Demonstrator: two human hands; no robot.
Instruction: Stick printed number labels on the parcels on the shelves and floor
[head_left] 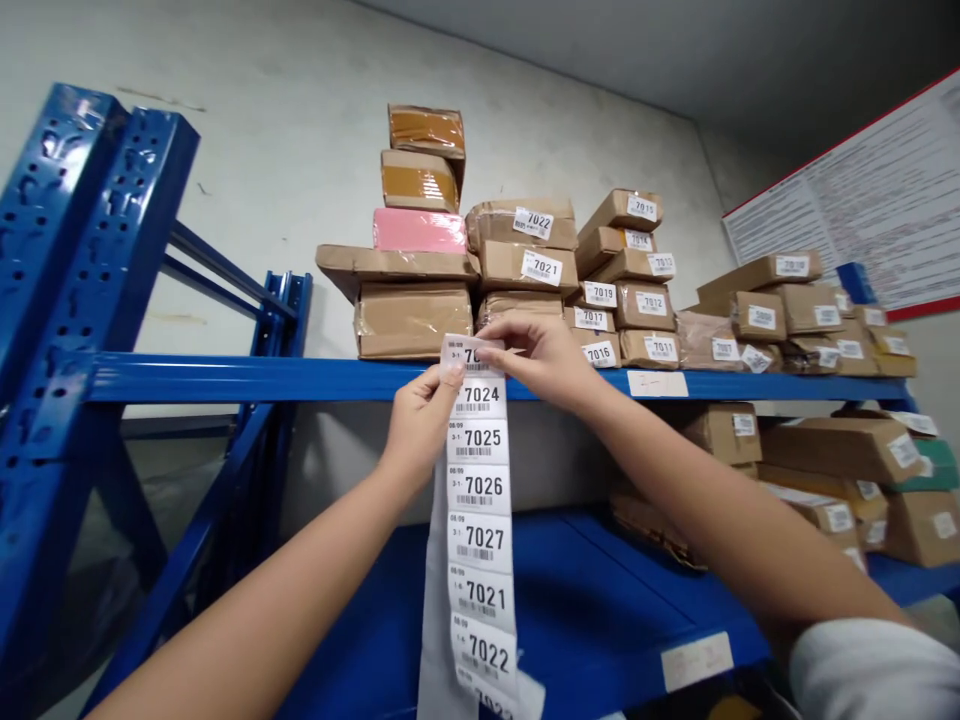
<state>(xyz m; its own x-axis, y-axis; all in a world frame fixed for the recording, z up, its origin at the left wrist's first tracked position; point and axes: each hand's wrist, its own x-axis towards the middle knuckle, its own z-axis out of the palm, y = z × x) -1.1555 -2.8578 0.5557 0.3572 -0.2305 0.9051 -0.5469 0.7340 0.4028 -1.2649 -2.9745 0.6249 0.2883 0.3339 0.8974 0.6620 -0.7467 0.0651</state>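
Note:
A long strip of white barcode labels (478, 520) hangs down in front of a blue shelf, numbered 7024 to 7027, then 7021 and 7022. My left hand (421, 415) pinches the strip's left edge near the top. My right hand (541, 358) pinches the topmost label (463, 355), which curls away from the backing. Just behind the hands, an unlabelled brown parcel (411, 320) lies on the top shelf (262, 378).
Taped brown parcels and a pink one (418, 230) are stacked on the top shelf, many with number labels like 7021 (541, 268). More boxes (840, 450) lie on the lower shelf at right. Blue uprights (82, 260) stand left. A notice board (862, 200) hangs right.

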